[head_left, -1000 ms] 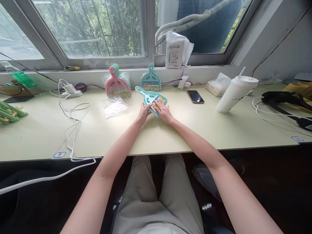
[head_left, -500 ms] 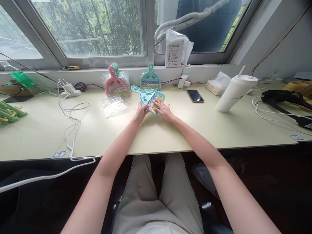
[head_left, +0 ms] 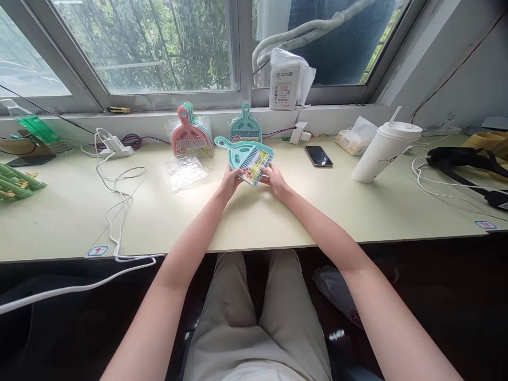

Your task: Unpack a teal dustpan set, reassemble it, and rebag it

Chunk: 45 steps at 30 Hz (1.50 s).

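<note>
Both hands on a teal dustpan (head_left: 238, 155) here, held over the table (head_left: 357, 217) in front of the person. The left hand (head_left: 230, 183) grips its near left edge, thumb on the front; the right hand (head_left: 278, 182) grasps the lower right edge, thumb beside the printed card (head_left: 257, 165). The handle (head_left: 231, 145) points away to the upper left, and a brush (head_left: 250, 156) lies in the pan — bristles showing just above that card. Whether the pan's lower edge touches the table, I can't tell.

Right behind it, a second teal dustpan (head_left: 245, 124) stands upright by the wall (head_left: 154, 126), its lower part hidden. Over to the left — a stack of dustpans (head_left: 192, 136), pink in front and teal behind, with a crumpled clear wrapper (head_left: 186, 173) lying just before it. Out on the right, a phone (head_left: 318, 156) lies flat, then come a tissue box (head_left: 351, 142) and a tall white cup (head_left: 383, 153) with a lid and straw.
</note>
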Each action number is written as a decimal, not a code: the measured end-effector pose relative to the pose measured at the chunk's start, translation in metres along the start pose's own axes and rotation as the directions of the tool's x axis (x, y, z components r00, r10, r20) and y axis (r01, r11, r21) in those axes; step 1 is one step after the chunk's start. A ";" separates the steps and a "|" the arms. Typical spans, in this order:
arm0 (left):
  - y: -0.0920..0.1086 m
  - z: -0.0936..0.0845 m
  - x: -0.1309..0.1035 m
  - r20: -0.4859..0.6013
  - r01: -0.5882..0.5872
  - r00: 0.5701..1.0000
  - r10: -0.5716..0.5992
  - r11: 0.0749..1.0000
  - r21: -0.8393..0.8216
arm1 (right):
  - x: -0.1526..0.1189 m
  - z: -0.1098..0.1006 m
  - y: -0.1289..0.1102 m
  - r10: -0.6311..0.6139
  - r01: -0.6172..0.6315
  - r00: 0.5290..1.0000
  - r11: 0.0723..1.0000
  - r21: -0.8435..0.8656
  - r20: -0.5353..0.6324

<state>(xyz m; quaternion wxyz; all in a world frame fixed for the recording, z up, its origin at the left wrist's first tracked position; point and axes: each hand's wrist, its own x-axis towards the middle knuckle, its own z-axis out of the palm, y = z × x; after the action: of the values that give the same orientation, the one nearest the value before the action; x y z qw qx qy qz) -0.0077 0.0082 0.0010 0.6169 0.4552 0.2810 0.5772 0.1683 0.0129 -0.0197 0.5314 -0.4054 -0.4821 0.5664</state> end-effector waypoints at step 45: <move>0.003 0.000 -0.002 0.085 -0.018 0.996 0.008 0.993 0.115 | -0.004 -0.001 -0.005 -0.078 0.089 0.989 0.993 0.082 -0.123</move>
<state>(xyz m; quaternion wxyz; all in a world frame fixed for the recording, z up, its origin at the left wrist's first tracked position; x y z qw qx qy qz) -0.0099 0.0056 0.0033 0.5973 0.5160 0.2846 0.5440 0.1702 0.0092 -0.0153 0.5998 -0.3947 -0.4407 0.5388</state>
